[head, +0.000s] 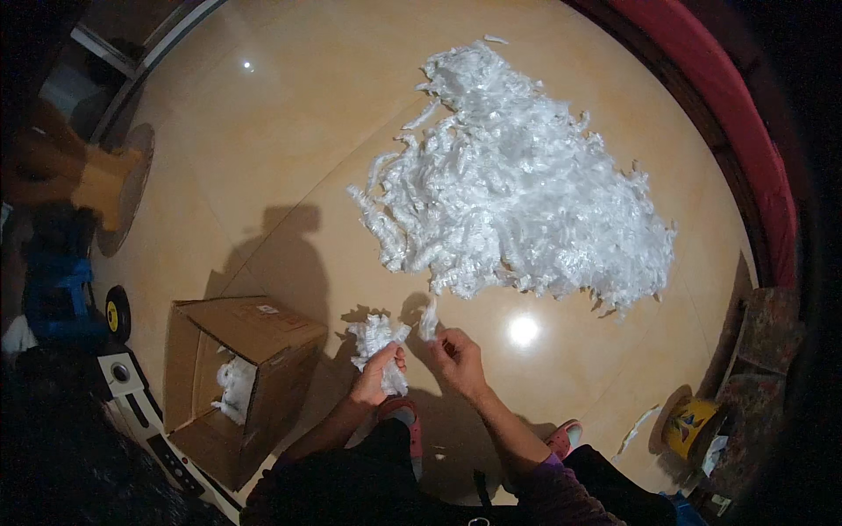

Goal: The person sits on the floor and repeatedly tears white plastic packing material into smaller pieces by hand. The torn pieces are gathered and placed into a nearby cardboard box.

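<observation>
My left hand [380,373] is closed around a bunch of white crinkled plastic pieces [376,335], which stick out above and below the fist. Just to its right, my right hand [458,358] pinches a single white crinkled piece [428,322] between thumb and fingers. What the pieces are exactly I cannot tell; they look like thin gathered strips. Beyond both hands, a large heap of the same white crinkled pieces [513,191] spreads over the tiled floor.
An open cardboard box [289,342] lies on its side at left, with white material [237,388] inside. A yellow container [685,427] stands at lower right beside a loose strip [635,430]. A wooden stool [105,177] and a small wheel [117,314] are at far left.
</observation>
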Motion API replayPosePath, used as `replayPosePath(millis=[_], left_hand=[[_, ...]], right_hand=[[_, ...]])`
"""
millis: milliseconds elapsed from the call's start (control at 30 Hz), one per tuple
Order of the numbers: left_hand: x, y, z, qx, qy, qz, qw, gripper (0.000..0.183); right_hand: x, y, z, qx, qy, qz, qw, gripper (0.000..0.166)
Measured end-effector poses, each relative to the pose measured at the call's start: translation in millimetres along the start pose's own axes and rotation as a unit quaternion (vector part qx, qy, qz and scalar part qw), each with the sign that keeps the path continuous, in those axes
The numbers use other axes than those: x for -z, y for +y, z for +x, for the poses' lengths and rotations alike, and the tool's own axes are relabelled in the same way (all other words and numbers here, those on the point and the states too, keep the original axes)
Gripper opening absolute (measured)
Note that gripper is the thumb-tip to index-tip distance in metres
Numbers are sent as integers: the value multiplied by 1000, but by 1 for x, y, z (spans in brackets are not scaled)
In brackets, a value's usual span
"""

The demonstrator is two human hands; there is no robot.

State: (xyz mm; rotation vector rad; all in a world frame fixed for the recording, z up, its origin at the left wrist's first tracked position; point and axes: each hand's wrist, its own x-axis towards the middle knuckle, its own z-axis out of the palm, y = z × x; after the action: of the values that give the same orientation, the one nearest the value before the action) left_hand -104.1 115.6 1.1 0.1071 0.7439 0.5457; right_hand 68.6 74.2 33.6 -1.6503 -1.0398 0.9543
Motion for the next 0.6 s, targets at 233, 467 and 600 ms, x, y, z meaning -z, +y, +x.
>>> replayPosePath(millis=[233,467,600], left_hand=[[-20,5,-4,104,6,89,991,23],[-18,9,-3,-42,26,97,994,17],[-25,7,-8,-2,32,63,998,17]], right_hand=[[-2,-22,-20,40,-224,-126,966,17],[11,0,24,-68,-62,-194,977,24],[-4,17,66,-93,52,-288,952,27]])
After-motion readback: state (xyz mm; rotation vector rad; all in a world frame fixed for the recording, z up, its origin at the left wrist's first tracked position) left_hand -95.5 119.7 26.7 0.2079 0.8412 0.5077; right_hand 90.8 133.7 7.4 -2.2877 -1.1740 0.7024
